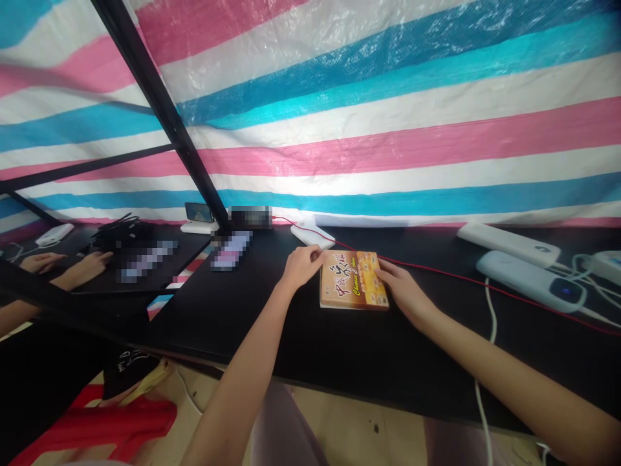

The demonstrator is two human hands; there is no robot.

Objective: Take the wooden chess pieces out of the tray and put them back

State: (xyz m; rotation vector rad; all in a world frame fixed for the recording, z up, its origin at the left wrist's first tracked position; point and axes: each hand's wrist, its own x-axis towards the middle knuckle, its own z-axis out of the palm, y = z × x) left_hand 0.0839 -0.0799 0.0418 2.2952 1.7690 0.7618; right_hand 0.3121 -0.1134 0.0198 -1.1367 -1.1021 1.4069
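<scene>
Steadying a flat orange-brown cardboard box printed "Chinese Chess" (pixel 354 281) between two bare hands looks like the step in hand. The box is low over the black tabletop (pixel 310 346), in front of the person; whether it rests there is unclear. The left hand (pixel 305 264) has its fingers curled in at the far left corner, though I cannot tell whether they pinch it. The right hand (pixel 400 285) grips the right edge. Any next move seems to call for even support from both sides. Counted: one box; one thin red cable (pixel 417 264) behind it; one flat white slab (pixel 313 235) beyond; two long, pale, rounded devices (pixel 509 244) at right; a co-worker's two hands (pixel 90 268) at far left.
</scene>
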